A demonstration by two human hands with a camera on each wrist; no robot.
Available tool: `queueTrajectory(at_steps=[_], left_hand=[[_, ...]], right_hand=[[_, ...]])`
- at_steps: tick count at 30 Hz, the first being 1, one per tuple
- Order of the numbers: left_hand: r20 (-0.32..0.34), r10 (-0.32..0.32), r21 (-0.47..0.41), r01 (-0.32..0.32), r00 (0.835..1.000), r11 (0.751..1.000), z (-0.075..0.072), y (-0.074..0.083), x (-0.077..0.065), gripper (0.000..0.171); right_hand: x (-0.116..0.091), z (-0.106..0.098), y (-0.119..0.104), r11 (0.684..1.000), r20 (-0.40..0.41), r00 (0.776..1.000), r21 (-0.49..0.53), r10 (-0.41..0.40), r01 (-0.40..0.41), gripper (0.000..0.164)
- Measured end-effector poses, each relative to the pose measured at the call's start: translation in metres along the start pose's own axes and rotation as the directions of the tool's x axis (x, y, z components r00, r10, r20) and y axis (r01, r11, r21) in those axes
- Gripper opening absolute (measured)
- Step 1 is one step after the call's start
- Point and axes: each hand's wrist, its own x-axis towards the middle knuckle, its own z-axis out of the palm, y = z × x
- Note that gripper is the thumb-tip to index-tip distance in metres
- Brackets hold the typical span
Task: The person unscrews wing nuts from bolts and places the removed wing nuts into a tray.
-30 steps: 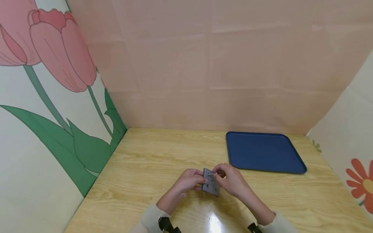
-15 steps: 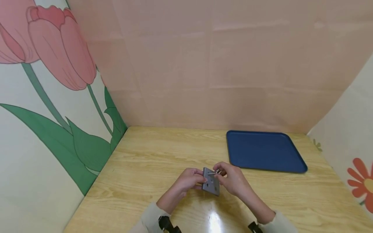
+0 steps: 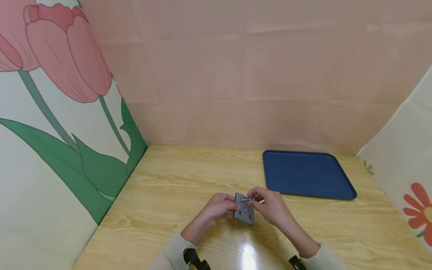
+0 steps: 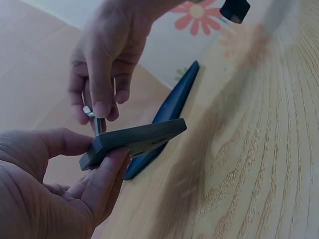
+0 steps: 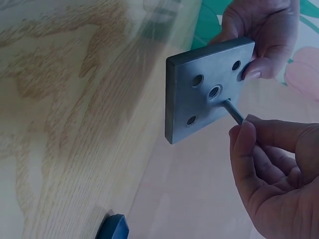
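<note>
My left hand (image 3: 220, 208) grips a square grey metal plate (image 5: 184, 102) by one edge, thumb on one face and fingers on the other. Several holes pierce the plate, including a larger threaded one at its centre. My right hand (image 3: 270, 207) pinches a thin threaded metal screw (image 5: 234, 111) between thumb and fingertips. Its far end meets the plate at a corner hole, and it stands out steeply from the face. In the left wrist view, a small shiny end of the screw (image 4: 88, 111) shows beside the right fingertips. Both hands hold these things above the table.
A blue tray (image 3: 305, 195) lies at the back right of the wood-grain table (image 3: 162, 210), just beyond my right hand. A pinkish sheet (image 3: 236, 75) hangs behind the table. Flower-printed panels (image 3: 50, 157) stand at both sides.
My right fingers have shifted slightly on the screw, and more of its shaft shows. The plate stays in my left hand. The head view has tilted a little.
</note>
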Motion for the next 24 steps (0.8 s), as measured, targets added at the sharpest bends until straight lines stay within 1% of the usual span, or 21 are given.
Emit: queueTrajectory(at_steps=[3,5,9,16,22,24], left_hand=[[-0.002,-0.006,0.001,0.006,1.0,1.0,0.0,0.0008,0.0,0.022],[0.002,-0.01,-0.003,0.01,1.0,1.0,0.0,0.0011,-0.0004,0.022],[0.011,-0.018,-0.009,0.018,1.0,1.0,0.0002,0.0005,-0.0009,0.023],[0.009,-0.023,-0.003,0.023,1.0,1.0,0.0013,-0.0001,-0.0005,0.022],[0.008,-0.021,0.0,0.021,1.0,1.0,0.0013,0.0009,-0.0003,0.022],[0.008,-0.019,-0.003,0.019,1.0,1.0,0.0013,0.0015,0.0001,0.023]], right_hand=[[0.0003,-0.0001,0.0009,0.999,-0.006,0.999,-0.011,-0.034,0.034,0.019],[0.0003,-0.0005,0.001,0.999,0.002,0.999,-0.013,-0.041,0.041,0.018],[-0.0004,-0.0015,0.0011,0.999,0.031,0.999,-0.005,-0.033,0.033,0.018],[-0.0004,-0.0064,-0.0002,1.0,0.082,0.997,0.015,0.016,-0.017,0.014],[0.0009,-0.006,0.0011,1.0,0.081,0.997,0.026,-0.006,0.004,0.003],[0.0012,-0.0054,0.0016,0.999,0.073,0.997,0.034,-0.014,0.012,0.003]])
